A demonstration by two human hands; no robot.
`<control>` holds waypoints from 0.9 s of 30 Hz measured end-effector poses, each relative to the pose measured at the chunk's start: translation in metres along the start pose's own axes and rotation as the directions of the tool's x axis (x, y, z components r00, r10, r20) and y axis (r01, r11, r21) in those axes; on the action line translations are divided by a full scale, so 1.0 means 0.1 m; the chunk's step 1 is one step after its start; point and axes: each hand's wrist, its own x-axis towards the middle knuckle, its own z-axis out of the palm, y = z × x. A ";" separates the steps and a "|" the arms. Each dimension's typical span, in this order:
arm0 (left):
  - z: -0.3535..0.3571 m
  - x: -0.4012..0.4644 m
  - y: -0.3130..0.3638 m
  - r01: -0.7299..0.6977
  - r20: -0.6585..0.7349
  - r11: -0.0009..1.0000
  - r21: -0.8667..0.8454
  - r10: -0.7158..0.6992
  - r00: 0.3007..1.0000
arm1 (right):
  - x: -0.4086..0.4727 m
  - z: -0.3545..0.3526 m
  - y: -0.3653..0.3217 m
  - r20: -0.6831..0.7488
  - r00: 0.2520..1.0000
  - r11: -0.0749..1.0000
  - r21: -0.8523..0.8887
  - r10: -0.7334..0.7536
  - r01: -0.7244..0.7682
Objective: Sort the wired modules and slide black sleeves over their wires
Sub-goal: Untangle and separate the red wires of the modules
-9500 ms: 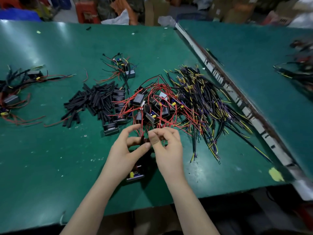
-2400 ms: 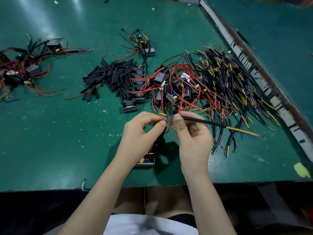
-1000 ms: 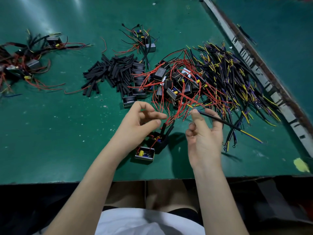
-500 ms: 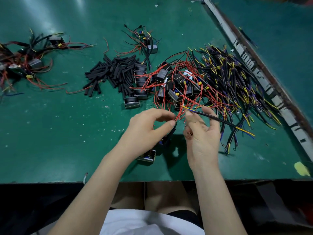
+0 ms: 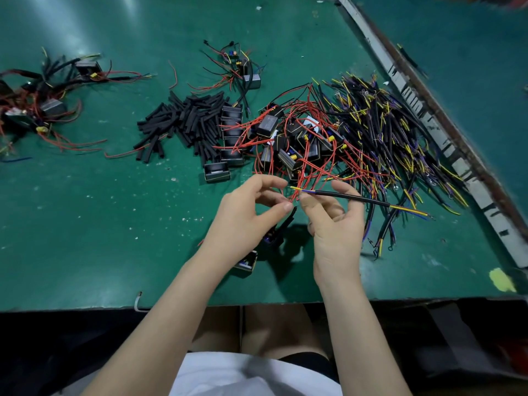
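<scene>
Two bare hands threading wires above a cluttered green work surface [image 5: 85, 224]

Largest first: the tangle of black, yellow and purple wires [image 5: 400, 144] lies right of the heap of black box modules with red leads [image 5: 291, 144] — the pile of short black sleeves [image 5: 183, 124] sits to its left. The right hand [image 5: 337, 224] pinches a black-sleeved yellow-and-blue wire [image 5: 351, 197] in its fingers; the left hand [image 5: 245, 212] pinches thin red leads, thumb against fingertips — a small black module [image 5: 274, 238] hangs below
</scene>
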 end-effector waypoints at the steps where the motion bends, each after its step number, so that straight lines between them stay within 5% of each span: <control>1: 0.00 0.01 0.00 0.007 0.005 1.000 -0.005 -0.007 1.000 | 0.00 0.01 -0.01 0.008 1.000 1.000 0.000 0.001 -0.001; 12: 0.03 0.02 -0.02 -0.006 0.002 0.999 -0.052 0.006 1.000 | -0.01 0.03 -0.03 -0.058 0.977 0.975 0.105 0.203 -0.196; 27: 0.07 0.05 -0.06 -0.015 -0.056 0.999 -0.030 0.013 0.998 | 0.02 0.08 0.01 -0.093 0.985 0.988 0.067 0.143 -0.137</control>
